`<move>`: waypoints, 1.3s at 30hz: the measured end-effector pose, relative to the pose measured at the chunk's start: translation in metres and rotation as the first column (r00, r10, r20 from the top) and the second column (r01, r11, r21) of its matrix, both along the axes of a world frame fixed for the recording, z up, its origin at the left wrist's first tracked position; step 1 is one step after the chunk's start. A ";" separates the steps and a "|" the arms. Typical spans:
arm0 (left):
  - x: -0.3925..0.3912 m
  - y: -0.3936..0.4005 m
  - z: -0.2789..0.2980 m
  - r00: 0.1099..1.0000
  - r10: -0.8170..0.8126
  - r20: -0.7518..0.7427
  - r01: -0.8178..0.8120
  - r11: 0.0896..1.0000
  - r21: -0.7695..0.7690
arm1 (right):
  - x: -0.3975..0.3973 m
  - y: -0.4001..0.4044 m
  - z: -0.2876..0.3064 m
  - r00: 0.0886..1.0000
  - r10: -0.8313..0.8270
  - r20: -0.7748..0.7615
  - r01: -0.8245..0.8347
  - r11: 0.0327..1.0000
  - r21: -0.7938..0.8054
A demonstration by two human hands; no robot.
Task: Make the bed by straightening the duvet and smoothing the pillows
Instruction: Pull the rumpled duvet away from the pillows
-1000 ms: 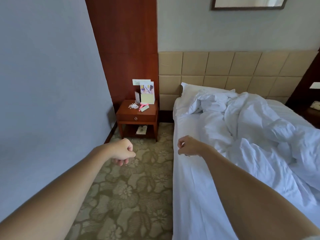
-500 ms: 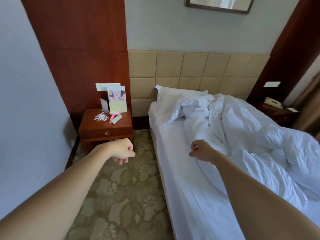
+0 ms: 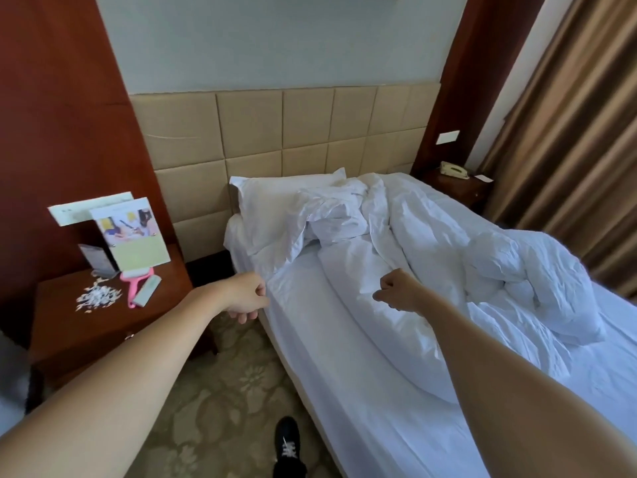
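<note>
Your bed point(image 3: 331, 357) runs from the centre of the frame down to the lower right, its head against the tan padded headboard point(image 3: 275, 132). The duvet point(image 3: 482, 257) is unmade — bunched into a rumpled white heap along the right half of the mattress, heavily creased, with a folded edge trailing toward the lower centre. The left strip of the mattress lies bare under a white sheet that shows only light wrinkles. One pillow point(image 3: 272, 205) sits at the head end, centre of frame, leaning on the headboard; its right side is crushed and partly covered by twisted bedding.

Your left hand point(image 3: 246, 298) hangs at the left edge of the mattress, fingers curled loosely inward, holding nothing; whether it touches the sheet cannot be told. Your right hand point(image 3: 396, 291) is over the duvet's flat edge, closed into a fist — no fabric is seen in its grasp.

At the left of the frame a wooden nightstand point(image 3: 86, 326) carries upright cards point(image 3: 132, 232), a pink object point(image 3: 132, 291) and white scraps point(image 3: 98, 296). A telephone point(image 3: 454, 170) stands at the upper right, beside brown curtains point(image 3: 579, 132). Your black shoe point(image 3: 287, 446) shows at the bottom centre on patterned carpet point(image 3: 220, 401).
</note>
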State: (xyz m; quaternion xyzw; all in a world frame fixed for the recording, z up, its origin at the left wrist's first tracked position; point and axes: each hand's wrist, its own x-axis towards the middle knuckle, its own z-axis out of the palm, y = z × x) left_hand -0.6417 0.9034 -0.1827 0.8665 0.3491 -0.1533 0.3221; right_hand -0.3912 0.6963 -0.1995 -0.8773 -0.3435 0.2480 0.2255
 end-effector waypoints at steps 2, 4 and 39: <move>0.030 0.036 -0.008 1.000 -0.013 -0.027 0.013 1.000 -0.014 | 0.024 0.031 -0.011 0.999 -0.028 -0.019 0.028 1.000 -0.005; 0.063 0.075 -0.016 0.998 -0.024 -0.061 0.023 0.999 -0.023 | 0.053 0.066 -0.023 0.998 -0.048 -0.035 0.047 0.999 -0.024; 0.535 0.456 -0.252 0.916 -0.384 0.116 0.388 0.922 -0.007 | 0.336 0.486 -0.201 0.942 -0.215 0.257 0.304 0.872 -0.385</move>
